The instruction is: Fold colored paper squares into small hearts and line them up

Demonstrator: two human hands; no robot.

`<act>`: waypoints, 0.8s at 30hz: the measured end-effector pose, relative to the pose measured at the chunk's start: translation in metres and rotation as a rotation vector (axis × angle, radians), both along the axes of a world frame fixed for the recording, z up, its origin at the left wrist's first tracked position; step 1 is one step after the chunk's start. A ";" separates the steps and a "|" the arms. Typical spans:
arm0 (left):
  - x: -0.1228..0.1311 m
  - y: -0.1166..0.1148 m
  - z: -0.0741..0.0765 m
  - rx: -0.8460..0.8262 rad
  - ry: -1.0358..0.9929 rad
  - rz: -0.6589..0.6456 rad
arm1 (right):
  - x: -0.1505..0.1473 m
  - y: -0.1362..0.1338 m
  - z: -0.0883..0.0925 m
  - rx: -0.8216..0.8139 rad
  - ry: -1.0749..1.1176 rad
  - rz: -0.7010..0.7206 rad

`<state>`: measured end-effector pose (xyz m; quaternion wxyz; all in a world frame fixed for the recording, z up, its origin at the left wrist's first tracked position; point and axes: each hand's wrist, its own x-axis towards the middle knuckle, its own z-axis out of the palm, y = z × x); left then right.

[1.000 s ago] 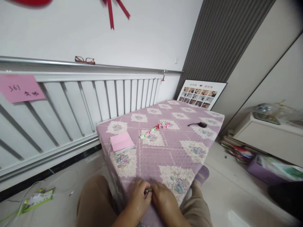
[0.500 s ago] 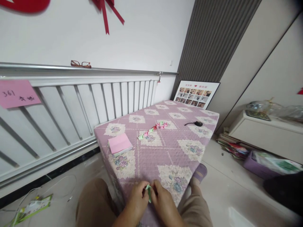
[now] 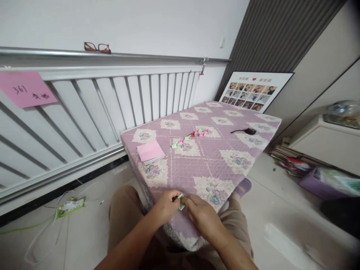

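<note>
I'm watching left hand [image 3: 165, 205] and right hand [image 3: 203, 216] pinching the green folded paper [image 3: 181, 201] between curled fingertips; it's sitting over the near edge of the purple-clothed table [image 3: 208, 165].

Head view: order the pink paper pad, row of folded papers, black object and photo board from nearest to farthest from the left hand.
From the left hand, pinching green paper:
1. pink paper pad, left side of the table.
2. row of folded papers, table middle.
3. black object, far right.
4. photo board, beyond the table.
</note>
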<state>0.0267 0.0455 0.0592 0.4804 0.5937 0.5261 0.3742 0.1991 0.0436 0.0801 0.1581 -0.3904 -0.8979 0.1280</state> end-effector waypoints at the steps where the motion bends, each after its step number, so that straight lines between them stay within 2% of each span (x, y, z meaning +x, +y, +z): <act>1: -0.001 -0.001 0.001 -0.006 -0.018 -0.002 | 0.000 0.000 0.001 -0.025 0.038 0.015; 5: -0.004 -0.006 0.006 -0.106 -0.149 -0.026 | -0.004 -0.001 0.005 -0.166 0.277 0.013; 9: -0.006 -0.014 0.009 -0.226 -0.282 0.010 | -0.008 -0.002 0.009 -0.273 0.474 -0.005; 16: -0.004 -0.025 0.010 -0.197 -0.388 -0.005 | -0.008 -0.002 0.013 -0.371 0.609 -0.077; 20: 0.001 -0.025 0.009 -0.152 -0.350 0.052 | -0.008 -0.002 0.014 -0.417 0.616 -0.094; 24: 0.002 -0.025 0.011 -0.054 -0.250 0.083 | -0.012 -0.005 0.015 -0.466 0.640 -0.169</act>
